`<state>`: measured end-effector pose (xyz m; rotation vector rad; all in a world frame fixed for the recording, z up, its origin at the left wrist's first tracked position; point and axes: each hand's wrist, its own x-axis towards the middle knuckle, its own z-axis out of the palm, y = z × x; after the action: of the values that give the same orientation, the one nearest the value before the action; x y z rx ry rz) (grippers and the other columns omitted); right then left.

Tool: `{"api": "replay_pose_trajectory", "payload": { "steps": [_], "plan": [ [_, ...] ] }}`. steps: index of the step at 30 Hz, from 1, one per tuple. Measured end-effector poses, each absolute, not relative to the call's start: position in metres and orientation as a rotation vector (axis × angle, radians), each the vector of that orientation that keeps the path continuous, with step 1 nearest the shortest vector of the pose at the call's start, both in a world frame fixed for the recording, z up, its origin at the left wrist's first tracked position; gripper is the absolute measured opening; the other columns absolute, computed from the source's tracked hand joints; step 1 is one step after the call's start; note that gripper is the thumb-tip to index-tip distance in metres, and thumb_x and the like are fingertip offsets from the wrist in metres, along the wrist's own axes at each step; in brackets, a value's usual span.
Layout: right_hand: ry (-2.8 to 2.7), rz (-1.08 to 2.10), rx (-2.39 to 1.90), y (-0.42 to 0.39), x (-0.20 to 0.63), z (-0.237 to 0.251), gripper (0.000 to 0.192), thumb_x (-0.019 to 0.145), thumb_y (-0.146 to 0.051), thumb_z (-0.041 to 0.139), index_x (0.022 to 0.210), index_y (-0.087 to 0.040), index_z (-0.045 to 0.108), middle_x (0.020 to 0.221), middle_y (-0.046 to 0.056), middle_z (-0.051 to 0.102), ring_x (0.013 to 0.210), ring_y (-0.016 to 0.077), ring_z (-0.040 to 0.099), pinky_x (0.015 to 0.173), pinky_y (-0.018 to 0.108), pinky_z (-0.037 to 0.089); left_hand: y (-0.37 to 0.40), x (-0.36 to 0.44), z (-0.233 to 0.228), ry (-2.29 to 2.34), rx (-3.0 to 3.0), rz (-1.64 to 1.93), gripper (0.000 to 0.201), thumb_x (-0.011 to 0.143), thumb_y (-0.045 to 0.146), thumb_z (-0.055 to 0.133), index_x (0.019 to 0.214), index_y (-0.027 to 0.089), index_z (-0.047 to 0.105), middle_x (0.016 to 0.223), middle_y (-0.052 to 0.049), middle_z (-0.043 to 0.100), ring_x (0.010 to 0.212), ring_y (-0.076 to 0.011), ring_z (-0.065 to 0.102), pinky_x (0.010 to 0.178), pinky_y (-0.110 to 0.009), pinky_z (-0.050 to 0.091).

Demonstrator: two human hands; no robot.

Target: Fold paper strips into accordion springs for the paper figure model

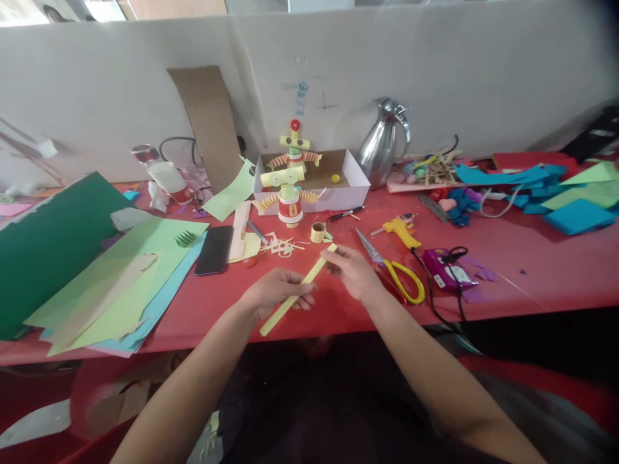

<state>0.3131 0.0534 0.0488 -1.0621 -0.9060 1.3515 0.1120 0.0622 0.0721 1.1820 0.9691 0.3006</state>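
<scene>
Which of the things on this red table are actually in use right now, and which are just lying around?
In use:
- yellow paper strip, held at both ends
- left hand
- right hand

Lying about:
- yellow-handled scissors
- yellow glue gun
- black phone
- paper-cup figure
- white cardboard box
- steel jug
- green paper sheets

The middle of the yellow paper strip [296, 290] is hidden under the fingers of the left hand [275, 291]; its far tip vanishes behind the right hand [352, 270]. Right of the grip, the scissors [391, 265] partly disappear behind that wrist. Left of it, the green sheet [46, 248] is cut off by the edge.
</scene>
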Motion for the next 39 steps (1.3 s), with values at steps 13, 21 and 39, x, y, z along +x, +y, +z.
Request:
{"api": "replay_pose_trajectory", "payload": {
  "steps": [13,21,39],
  "plan": [
    [-0.883,1.171,-1.180,0.061,0.303,0.036,0.031,0.061,-0.043,0.080,0.058,-0.018,0.061,0.051,-0.002,0.060,0.051,0.0111,0.055,0.055,0.025,0.039,0.031,0.093,0.056,1.086,0.903,0.362,0.031,0.068,0.035,0.082,0.082,0.010,0.074,0.076,-0.012,0.075,0.065,-0.0151,0.069,0.064,-0.024,0.054],
    [-0.741,1.112,-1.140,0.068,0.304,0.022,0.027,0.061,-0.038,0.080,0.063,-0.018,0.063,0.054,-0.004,0.060,0.052,0.0103,0.056,0.054,0.024,0.038,0.024,0.076,0.056,1.191,1.038,0.570,0.036,0.072,0.048,0.073,0.084,0.013,0.071,0.072,-0.006,0.072,0.058,-0.0100,0.062,0.055,-0.021,0.044],
    [-1.377,0.448,-1.701,0.071,0.315,0.011,0.023,0.077,-0.041,0.064,0.066,-0.021,0.068,0.073,0.004,0.070,0.074,0.0217,0.062,0.075,0.035,0.044,0.070,0.056,0.036,1.829,1.882,0.670,0.020,0.079,0.023,0.049,0.080,0.020,0.069,0.076,-0.004,0.071,0.075,-0.0202,0.065,0.067,-0.028,0.043]
  ]
}}
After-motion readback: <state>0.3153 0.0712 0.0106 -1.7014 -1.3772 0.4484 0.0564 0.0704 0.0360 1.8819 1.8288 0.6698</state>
